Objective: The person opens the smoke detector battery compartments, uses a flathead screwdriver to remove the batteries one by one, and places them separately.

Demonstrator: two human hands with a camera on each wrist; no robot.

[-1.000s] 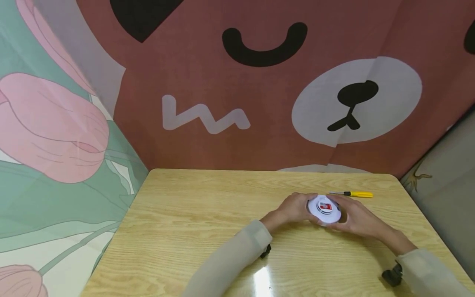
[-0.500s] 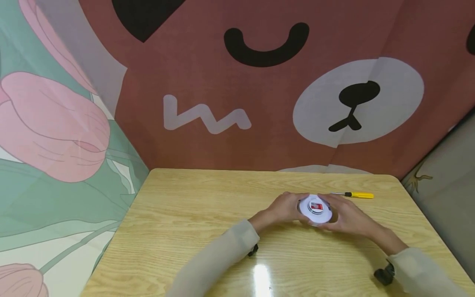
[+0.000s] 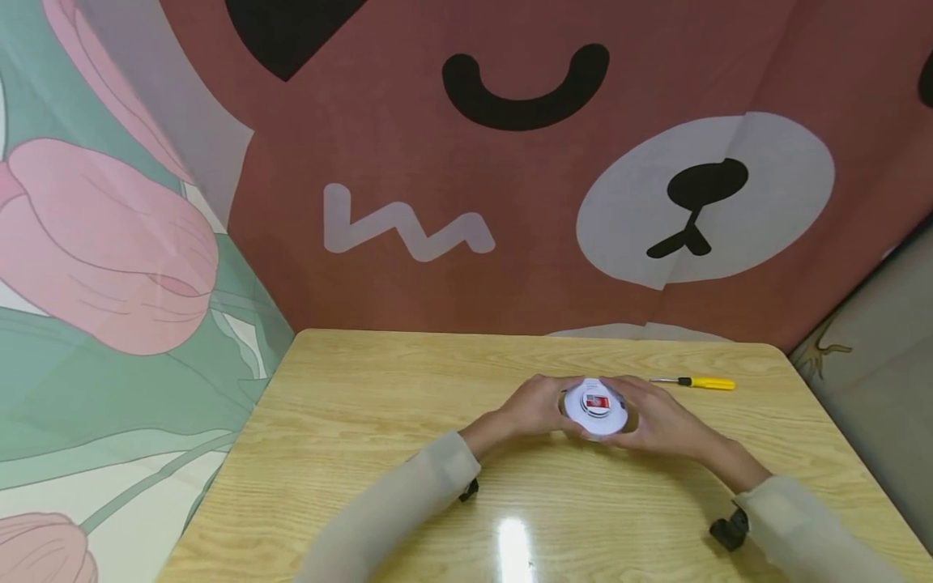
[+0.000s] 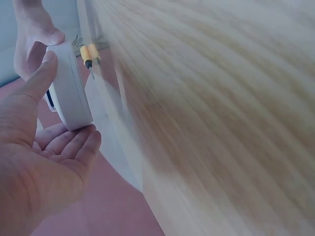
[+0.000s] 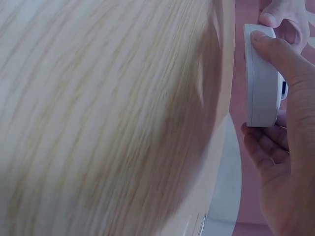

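Both hands hold a round white smoke detector (image 3: 583,419) with a red-and-white label on its raised middle. My left hand (image 3: 538,406) grips its left edge, thumb on the near side and fingers round the far side. On the opposite edge, my right hand (image 3: 665,420) does the same. The left wrist view shows the detector's (image 4: 73,93) smooth side wall between thumb and fingers, with a gap to the tabletop. From the right wrist, a thin seam runs along the detector (image 5: 263,88) near its flat base.
Behind the right hand lies a yellow-handled screwdriver (image 3: 710,384), its shaft pointing left. The wooden table (image 3: 386,389) reaches back to a cloth backdrop (image 3: 408,300) with a bear face. A flowered cloth (image 3: 109,243) hangs on the left.
Both hands have carried the smoke detector to the left across the table, gripping it throughout. The screwdriver has stayed in place.
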